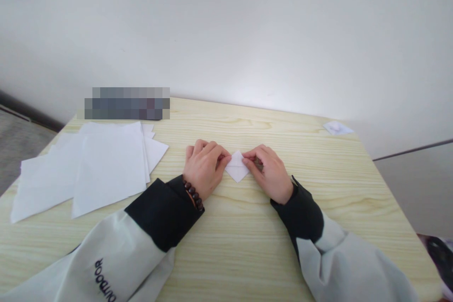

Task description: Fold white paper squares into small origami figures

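Note:
A small folded piece of white paper (237, 170) lies near the middle of the table, diamond-shaped, with a crease running across it. My left hand (205, 165) pinches its left corner between thumb and forefinger. On the opposite side, my right hand (271, 172) grips the right corner the same way. A dark bead bracelet (193, 192) circles my left wrist. The fingertips cover both side corners of the paper.
Several loose white sheets (109, 170) overlap at the left of the pale wooden table (233, 255). Behind them a blurred-out dark object (127, 104) stands by the wall. A small whitish folded piece (338, 127) sits at the far right corner.

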Demonstrator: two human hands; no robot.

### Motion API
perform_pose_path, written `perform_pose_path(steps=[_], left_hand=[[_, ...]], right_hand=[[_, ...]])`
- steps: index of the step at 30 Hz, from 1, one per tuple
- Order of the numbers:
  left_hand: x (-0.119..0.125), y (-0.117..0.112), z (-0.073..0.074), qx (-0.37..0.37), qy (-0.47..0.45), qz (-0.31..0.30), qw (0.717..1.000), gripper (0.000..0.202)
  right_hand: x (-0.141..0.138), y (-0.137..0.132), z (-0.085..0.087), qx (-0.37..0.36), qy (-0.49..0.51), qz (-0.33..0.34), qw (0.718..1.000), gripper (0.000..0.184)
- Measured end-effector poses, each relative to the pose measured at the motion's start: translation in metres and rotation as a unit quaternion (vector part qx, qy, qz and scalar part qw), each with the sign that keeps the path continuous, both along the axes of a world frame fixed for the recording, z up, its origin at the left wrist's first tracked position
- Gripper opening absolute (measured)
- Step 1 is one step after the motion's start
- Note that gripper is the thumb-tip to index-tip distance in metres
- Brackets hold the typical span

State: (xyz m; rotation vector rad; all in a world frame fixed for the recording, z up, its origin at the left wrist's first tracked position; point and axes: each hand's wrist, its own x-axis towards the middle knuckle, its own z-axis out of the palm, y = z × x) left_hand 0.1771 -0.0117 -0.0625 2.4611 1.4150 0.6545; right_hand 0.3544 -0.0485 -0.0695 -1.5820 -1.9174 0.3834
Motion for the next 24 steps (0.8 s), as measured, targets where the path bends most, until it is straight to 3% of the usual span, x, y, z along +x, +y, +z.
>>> perform_pose_path(steps=[12, 19, 24], left_hand=[[0.001, 0.001, 0.002, -0.018, 0.009, -0.001, 1.0, 0.01], [0.001, 0.001, 0.003, -0.02, 0.018, -0.01, 1.0, 0.01], [0.001, 0.002, 0.004, -0.024, 0.022, -0.013, 0.999, 0.01]], right_hand=[[0.009, 0.002, 0.002, -0.019, 0.031, 0.034, 0.999, 0.013], [-0.001, 0.0, 0.0, 0.011, -0.017, -0.007, 1.0, 0.021], [-0.002, 0.003, 0.001, -0.018, 0.013, -0.007, 1.0, 0.022]])
